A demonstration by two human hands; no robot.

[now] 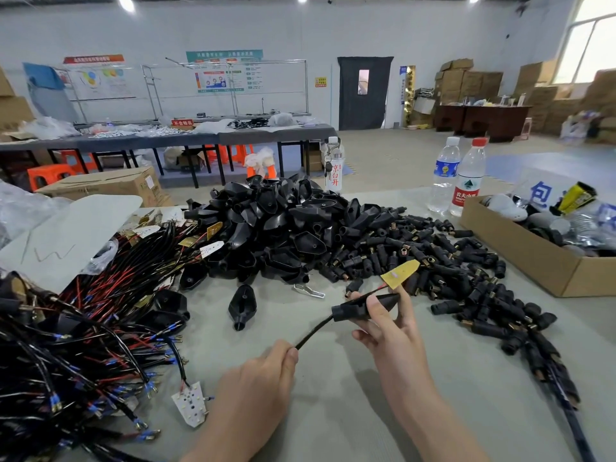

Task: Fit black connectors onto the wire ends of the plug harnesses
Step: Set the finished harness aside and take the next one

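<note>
1. One black shell [365, 306] sits threaded on a black cable [315, 331], held above the table [333, 401] near its front.
2. The right hand [390, 330] curls its grip round the shell; a yellow board [400, 270] juts beyond.
3. The left hand [263, 378] pinches the cable lower down.

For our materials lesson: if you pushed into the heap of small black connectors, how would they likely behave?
The small black connectors look round-barrelled, so they would probably roll. They lie loose in a heap on the table, so a push likely scatters them. Being small, each is probably light.
</note>
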